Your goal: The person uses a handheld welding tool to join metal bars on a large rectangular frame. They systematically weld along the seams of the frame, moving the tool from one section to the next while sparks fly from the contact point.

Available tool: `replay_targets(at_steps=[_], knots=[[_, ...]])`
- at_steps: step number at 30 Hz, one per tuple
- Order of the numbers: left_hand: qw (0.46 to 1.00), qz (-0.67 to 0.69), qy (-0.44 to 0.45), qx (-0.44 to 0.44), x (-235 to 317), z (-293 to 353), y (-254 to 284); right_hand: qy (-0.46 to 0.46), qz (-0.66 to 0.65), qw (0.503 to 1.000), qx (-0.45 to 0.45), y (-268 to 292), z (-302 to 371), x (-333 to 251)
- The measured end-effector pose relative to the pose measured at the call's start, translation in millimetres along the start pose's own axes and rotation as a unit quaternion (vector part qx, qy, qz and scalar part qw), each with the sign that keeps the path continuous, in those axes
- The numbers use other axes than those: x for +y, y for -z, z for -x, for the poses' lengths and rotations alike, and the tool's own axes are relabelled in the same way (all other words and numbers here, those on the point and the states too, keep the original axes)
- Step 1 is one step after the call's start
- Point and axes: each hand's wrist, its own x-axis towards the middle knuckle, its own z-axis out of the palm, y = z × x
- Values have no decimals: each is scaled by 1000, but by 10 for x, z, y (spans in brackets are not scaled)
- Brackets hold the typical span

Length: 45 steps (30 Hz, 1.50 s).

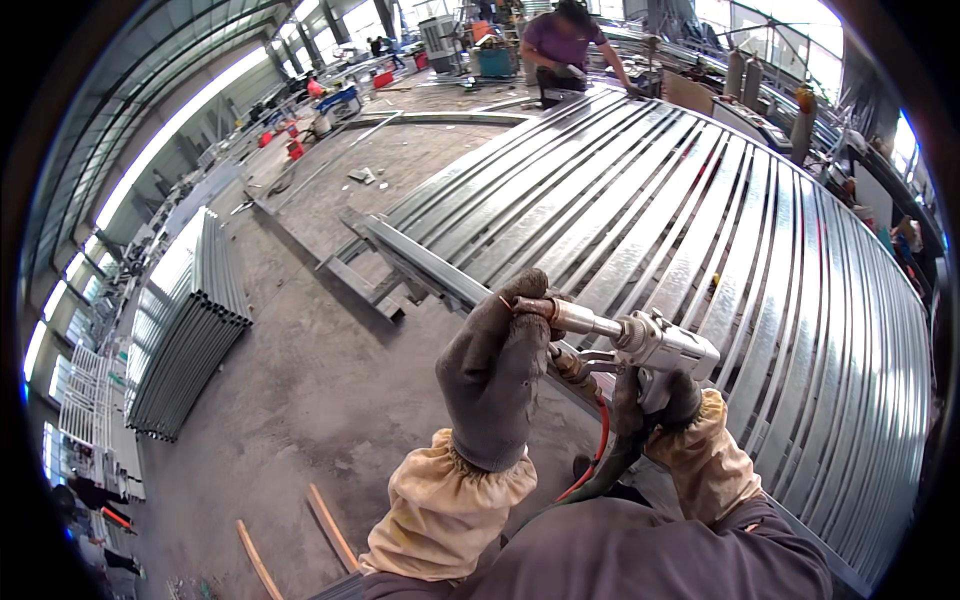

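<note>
A silver welding gun (672,345) with a copper-coloured tip points to the left in front of my body. My right hand (672,402), in a dark glove, is wrapped round its grip from below. In a dark grey glove, my left hand (492,375) is closed with its fingers at the copper tip (534,306), pinching it. A red hose (603,440) hangs down from beneath the gun beside a thick dark cable. Below and behind the gun lies a large rack of parallel shiny metal tubes (600,210).
A co-worker (570,50) in a purple top leans over the far end of the rack. Stacked metal tubes (190,340) stand at the left. A metal beam frame (350,285) lies on the floor near the rack's corner. Two wooden strips (330,525) are at the lower left.
</note>
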Motion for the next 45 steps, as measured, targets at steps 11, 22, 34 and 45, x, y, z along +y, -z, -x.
replay_targets(at_steps=[11,22,34,45], knots=[[993,-70,-55,81,-626,-1075,626,-41,-103,993,-44,596,-1473,611],[991,-34,-74,107,-551,-2035,1402,-59,-186,959,-208,658,-3061,1219],[979,-60,-169,92,-471,-2786,2797,-36,-23,962,-269,273,-4210,1617],[988,-45,-142,27,-321,-3484,3969,-30,-38,971,-234,-219,-4913,2400]])
